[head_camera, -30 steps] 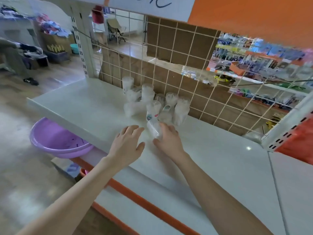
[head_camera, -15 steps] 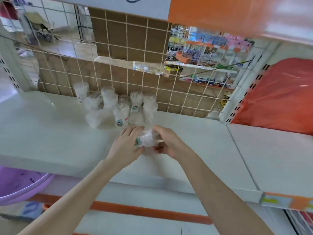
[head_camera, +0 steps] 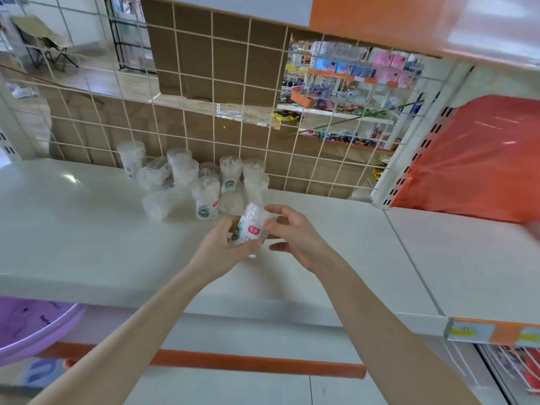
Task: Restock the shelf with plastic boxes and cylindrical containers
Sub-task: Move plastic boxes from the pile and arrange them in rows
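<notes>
The left hand grips a container over the shelf front; the right hand curls beside it, grip unclear. Set down hastily, it could knock over the crowded cluster at 11 o'clock.

The shelf is a white flat board with a wire grid standing along its back edge. On the board, near the grid, stands a group of clear cylindrical containers. Most are upright, one with a label at the front, and one lies on its side just beside it. On the neighbour board to the right rests a red plastic package.
</notes>
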Action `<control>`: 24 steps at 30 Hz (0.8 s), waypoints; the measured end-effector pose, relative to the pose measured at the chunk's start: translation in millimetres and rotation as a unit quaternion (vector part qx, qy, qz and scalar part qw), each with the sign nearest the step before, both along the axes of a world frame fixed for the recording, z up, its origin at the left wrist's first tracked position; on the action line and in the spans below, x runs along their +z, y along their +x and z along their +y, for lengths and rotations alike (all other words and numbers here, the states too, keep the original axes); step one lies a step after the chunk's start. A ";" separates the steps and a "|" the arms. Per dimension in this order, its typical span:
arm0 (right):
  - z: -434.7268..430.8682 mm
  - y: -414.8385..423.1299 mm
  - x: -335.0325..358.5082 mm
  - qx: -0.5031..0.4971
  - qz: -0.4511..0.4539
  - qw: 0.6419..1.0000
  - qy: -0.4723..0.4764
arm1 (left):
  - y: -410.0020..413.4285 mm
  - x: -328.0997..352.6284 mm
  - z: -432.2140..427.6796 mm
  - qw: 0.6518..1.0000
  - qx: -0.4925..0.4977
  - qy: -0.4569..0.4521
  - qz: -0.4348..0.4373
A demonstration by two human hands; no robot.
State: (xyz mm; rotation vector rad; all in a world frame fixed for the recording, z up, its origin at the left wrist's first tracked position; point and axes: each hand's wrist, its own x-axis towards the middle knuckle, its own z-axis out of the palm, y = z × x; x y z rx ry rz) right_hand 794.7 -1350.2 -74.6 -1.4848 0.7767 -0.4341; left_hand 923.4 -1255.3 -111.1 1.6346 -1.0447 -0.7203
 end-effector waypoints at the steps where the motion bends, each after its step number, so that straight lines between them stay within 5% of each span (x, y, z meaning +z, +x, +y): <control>1: 0.9 1.9 -0.6 0.001 0.005 1.000 -0.012 | -0.9 -0.9 1.1 1.000 0.001 0.001 -0.004; 8: -5.7 13.9 -13.2 -0.064 0.028 0.987 -0.145 | 8.8 -7.3 3.2 0.983 0.014 0.025 -0.182; 12: -12.3 11.9 -31.5 -0.058 0.119 0.940 -0.314 | 24.6 -4.8 3.4 0.952 0.089 -0.023 -0.291; 18: -14.7 8.7 -45.9 -0.064 0.139 0.926 -0.345 | 48.9 0.5 -17.6 0.929 0.188 0.002 -0.318; 24: -10.9 7.5 -45.4 -0.062 0.145 0.928 -0.338 | 65.9 2.3 -42.9 0.937 0.172 0.091 -0.290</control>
